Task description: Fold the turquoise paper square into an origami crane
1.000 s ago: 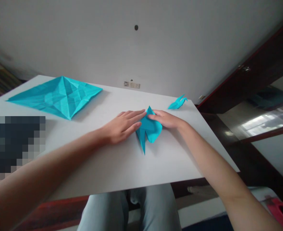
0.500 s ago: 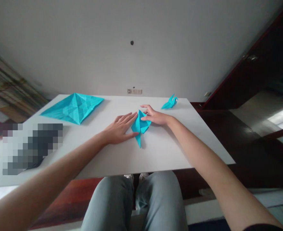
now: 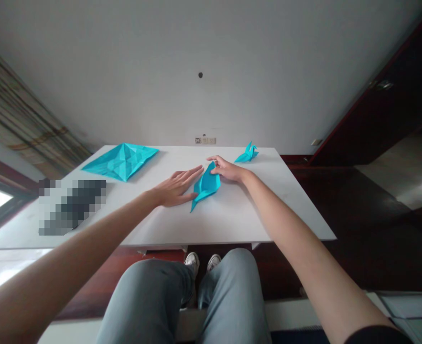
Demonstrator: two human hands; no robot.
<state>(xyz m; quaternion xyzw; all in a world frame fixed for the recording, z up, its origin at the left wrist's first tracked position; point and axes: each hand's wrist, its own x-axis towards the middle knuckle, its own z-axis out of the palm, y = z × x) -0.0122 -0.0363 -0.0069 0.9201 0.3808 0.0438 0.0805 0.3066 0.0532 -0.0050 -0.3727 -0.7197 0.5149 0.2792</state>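
Observation:
A folded piece of turquoise origami paper (image 3: 208, 182) is between my hands, near the middle of the white table (image 3: 167, 224). It is tilted, with a narrow point toward me on the left and a wider flap raised on the right. My right hand (image 3: 227, 169) pinches its upper right edge between thumb and fingers. Flat beside its left edge lies my left hand (image 3: 180, 187), fingers stretched out and thumb touching the lower part of the paper.
An origami crane (image 3: 247, 154) in turquoise stands at the table's back right. A creased turquoise sheet (image 3: 124, 161) lies spread at the back left. Closer on the left is a dark, pixelated object (image 3: 76, 205). Wall sockets (image 3: 205, 141) sit just behind the table.
The folded paper has turned from nearly upright to slanting, its lower point swinging left. Its right flap has lifted open. My left thumb has slid off its middle. The camera view has shifted.

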